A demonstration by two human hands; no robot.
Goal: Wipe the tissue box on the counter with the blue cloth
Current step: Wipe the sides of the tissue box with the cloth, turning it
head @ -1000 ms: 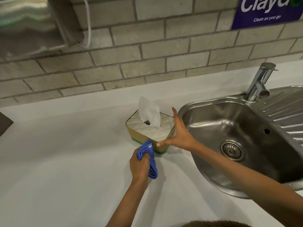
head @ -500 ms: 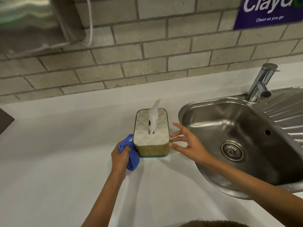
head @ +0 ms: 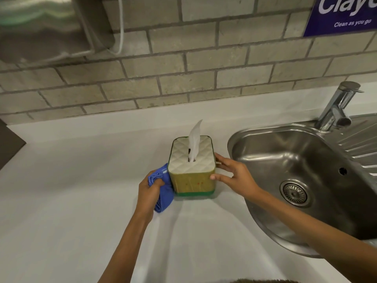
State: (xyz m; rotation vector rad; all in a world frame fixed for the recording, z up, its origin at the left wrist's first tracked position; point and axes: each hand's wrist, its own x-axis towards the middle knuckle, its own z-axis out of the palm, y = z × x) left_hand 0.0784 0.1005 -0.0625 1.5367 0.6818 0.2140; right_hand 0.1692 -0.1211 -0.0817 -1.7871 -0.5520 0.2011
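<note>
Left hand [head: 150,190] is fisted around the bunched blue cloth [head: 163,188], pressing it against the tissue box's [head: 191,170] left side. Right hand [head: 234,174], fingers spread, braces the right side (thumb at the near corner). Upright on the counter [head: 71,201] beside the sink [head: 306,180], the box runs lengthwise away from the camera.

Tissue box [head: 191,172] on counter [head: 61,201] (sink [head: 306,160] right, cloth [head: 163,188] left).
</note>
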